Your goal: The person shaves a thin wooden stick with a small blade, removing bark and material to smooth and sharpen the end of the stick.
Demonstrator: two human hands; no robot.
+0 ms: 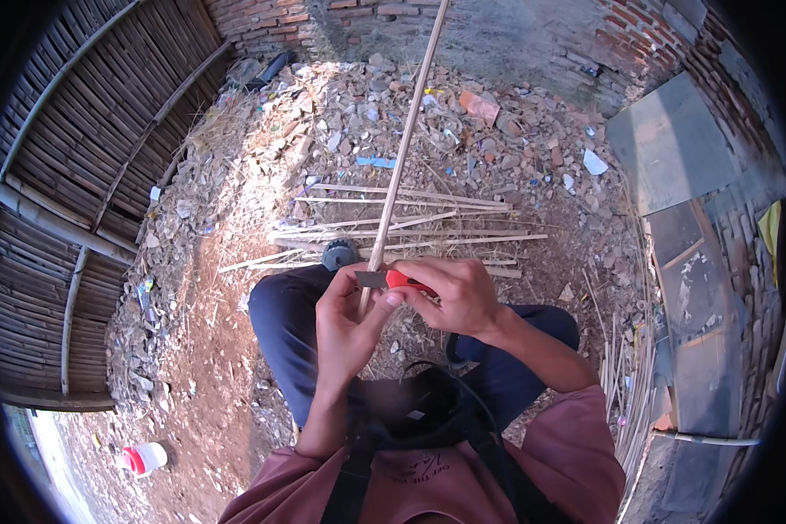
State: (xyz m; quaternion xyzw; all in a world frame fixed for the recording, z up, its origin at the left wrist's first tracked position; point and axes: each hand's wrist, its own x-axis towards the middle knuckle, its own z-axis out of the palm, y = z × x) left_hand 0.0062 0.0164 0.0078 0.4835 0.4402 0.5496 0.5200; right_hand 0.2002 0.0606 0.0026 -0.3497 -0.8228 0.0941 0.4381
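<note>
A long pale bamboo strip (403, 157) slants up and away from me, its near end between the fingers of my left hand (339, 325). My right hand (458, 299) is closed around a cutter knife (398, 279) with a red handle. The knife's flat grey blade lies across the strip, close to my left fingertips. Both hands meet above my bent knees, the left thumb near the knife. Several split bamboo strips (463, 239) lie roughly crosswise on the ground beyond my foot.
Broken brick and rubble (323, 131) cover the ground ahead, up to a brick wall (533, 39). A bamboo-slat wall (87, 131) stands on the left, with a red-and-white plastic container (148, 458) lying near it. Sheet panels (672, 144) lean at right, and more thin strips (642, 384) lie beside them.
</note>
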